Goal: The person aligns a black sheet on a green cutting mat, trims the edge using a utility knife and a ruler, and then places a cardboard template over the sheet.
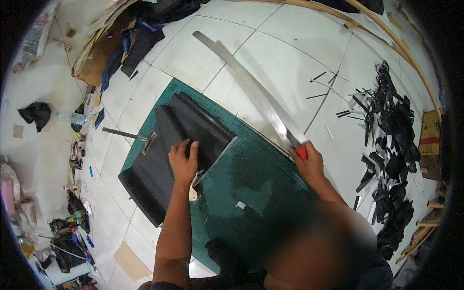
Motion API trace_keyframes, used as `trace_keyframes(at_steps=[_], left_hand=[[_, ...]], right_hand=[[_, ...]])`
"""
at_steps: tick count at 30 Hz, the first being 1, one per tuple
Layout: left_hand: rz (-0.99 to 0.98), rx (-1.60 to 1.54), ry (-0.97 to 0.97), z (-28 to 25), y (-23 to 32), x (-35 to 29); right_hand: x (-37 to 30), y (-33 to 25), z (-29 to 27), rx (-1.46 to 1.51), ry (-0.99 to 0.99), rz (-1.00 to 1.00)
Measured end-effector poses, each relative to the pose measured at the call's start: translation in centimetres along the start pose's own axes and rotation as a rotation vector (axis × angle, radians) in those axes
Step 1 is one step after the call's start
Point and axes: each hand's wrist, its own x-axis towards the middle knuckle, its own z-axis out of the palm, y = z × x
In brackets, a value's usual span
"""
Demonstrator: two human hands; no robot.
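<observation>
My left hand (183,162) lies on a folded black sheet (166,140), fingers spread and pressing down. The sheet looks like leather or vinyl and rests in layers on a green cutting mat (241,179). Beside my left wrist lies a tool with a pale handle (194,194), partly hidden. A slim metal-handled tool (124,134) rests on the sheet's left part, its squarish head on the black surface. At the mat's right edge, my right hand (309,163) is closed around the near end of a long metal ruler (253,89). Something red shows at that grip.
Black and white offcuts (386,145) are heaped along the right side of the white tiled floor (232,29). Cardboard (96,67) and dark scraps lie at the far left. A plastic bottle (72,118) and clutter line the left wall. A beige piece (131,261) lies near left.
</observation>
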Motion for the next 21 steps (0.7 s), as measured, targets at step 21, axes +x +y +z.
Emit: trace_keyframes(at_steps=[21], left_hand=[[0.364, 0.144, -0.235, 3.4, 5.5, 0.8]], right_hand=[[-20.5, 11.8, -11.7, -0.208, -0.435, -0.183]])
